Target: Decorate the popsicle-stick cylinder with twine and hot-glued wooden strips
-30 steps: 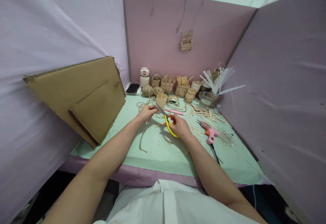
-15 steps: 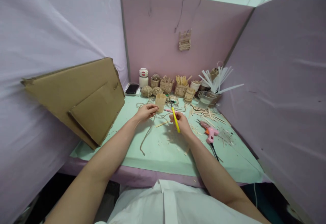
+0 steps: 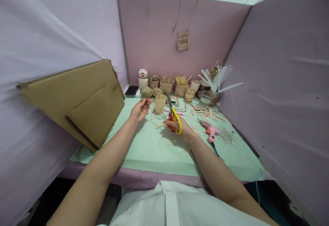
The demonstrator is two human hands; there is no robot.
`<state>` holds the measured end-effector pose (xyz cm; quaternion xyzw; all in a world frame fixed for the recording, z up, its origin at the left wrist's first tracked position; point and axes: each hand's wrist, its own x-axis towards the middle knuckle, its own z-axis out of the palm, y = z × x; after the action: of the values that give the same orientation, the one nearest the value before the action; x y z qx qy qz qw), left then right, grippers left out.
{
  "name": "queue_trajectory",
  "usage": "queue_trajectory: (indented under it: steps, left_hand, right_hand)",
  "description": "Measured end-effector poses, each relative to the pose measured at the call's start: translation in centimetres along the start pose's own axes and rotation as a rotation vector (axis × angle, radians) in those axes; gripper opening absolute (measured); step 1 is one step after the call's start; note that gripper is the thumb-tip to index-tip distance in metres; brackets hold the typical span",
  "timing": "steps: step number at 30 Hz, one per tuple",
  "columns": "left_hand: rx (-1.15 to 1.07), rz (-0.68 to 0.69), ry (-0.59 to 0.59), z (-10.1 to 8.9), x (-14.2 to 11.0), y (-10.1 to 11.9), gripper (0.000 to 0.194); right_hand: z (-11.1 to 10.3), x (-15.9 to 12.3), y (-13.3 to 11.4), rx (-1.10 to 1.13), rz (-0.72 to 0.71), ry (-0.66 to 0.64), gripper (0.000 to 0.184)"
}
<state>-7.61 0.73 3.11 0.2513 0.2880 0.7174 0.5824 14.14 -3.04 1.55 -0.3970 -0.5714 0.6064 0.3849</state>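
Note:
My left hand (image 3: 140, 109) is raised a little over the green table (image 3: 154, 150), palm turned up. Its fingers are curled in a pinch on a thin strand of twine (image 3: 157, 111) that trails towards the right. My right hand (image 3: 183, 127) grips scissors (image 3: 174, 118) by their yellow and red handles, with the blades closed and pointing away from me. Just beyond both hands stands a small cup made of wooden sticks (image 3: 160, 103), with loose twine coiled around its base.
A large cardboard sheet (image 3: 77, 96) leans over the table's left side. Along the back wall stand a white jar (image 3: 142, 78), a phone (image 3: 132, 90), twine balls and stick-filled baskets (image 3: 181, 88), plus white rods (image 3: 218, 78). A pink glue gun (image 3: 210, 132) and scattered sticks lie at the right.
My left hand has lifted and turned palm up, drawing the long strand off the table. My right hand has swung the scissors from pointing left to pointing away, blades closed.

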Motion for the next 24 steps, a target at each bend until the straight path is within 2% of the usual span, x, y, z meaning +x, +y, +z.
queue_trajectory:
  steps: [2,7,9,10,11,12,13,15,17,18,20,24]
  left_hand:
    - [0.087,0.035,0.047,-0.2,0.2,0.1,0.009]
    - [0.506,0.118,0.197,-0.5,0.1,-0.1,0.006]
    - [0.648,0.230,0.230,-0.2,-0.5,-0.3,0.014]
    - [0.785,0.356,0.224,0.0,-0.9,-0.5,0.019]
    - [0.936,0.496,0.180,0.3,-1.4,-0.7,0.024]
    - [1.050,0.596,0.077,0.7,-2.0,-1.0,0.026]
    - [1.111,0.636,-0.072,1.0,-2.6,-1.4,0.028]
    - [1.148,0.581,-0.378,1.7,-3.7,-2.3,0.030]
    - [1.146,0.448,-0.569,2.1,-4.5,-3.4,0.038]
    - [1.145,0.377,-0.627,2.2,-4.8,-3.9,0.041]
    - [1.184,0.304,-0.667,2.3,-5.1,-4.7,0.045]
    - [1.274,0.334,-0.642,2.3,-4.9,-5.2,0.044]
  right_hand:
    - [-0.1,0.3,0.1,-0.005,0.008,0.038,0.044]
    - [-0.6,1.1,0.7,0.118,-0.021,0.156,0.040]
    - [-0.7,1.2,0.9,0.130,-0.021,0.161,0.039]
    - [-0.7,1.2,0.9,0.119,-0.018,0.155,0.039]
    - [-0.7,1.2,1.0,0.100,-0.019,0.145,0.039]
    - [-0.7,1.2,1.1,0.077,-0.022,0.133,0.038]
    - [-0.7,1.2,1.2,0.050,-0.024,0.116,0.038]
    - [-0.7,1.3,1.4,0.012,-0.033,0.075,0.035]
    - [-0.7,1.4,1.7,0.002,-0.055,0.051,0.033]
    - [-0.7,1.5,1.8,-0.001,-0.066,0.045,0.032]
    - [-0.7,1.6,1.9,-0.006,-0.080,0.046,0.029]
    - [-0.6,1.5,1.7,0.015,-0.043,0.063,0.030]
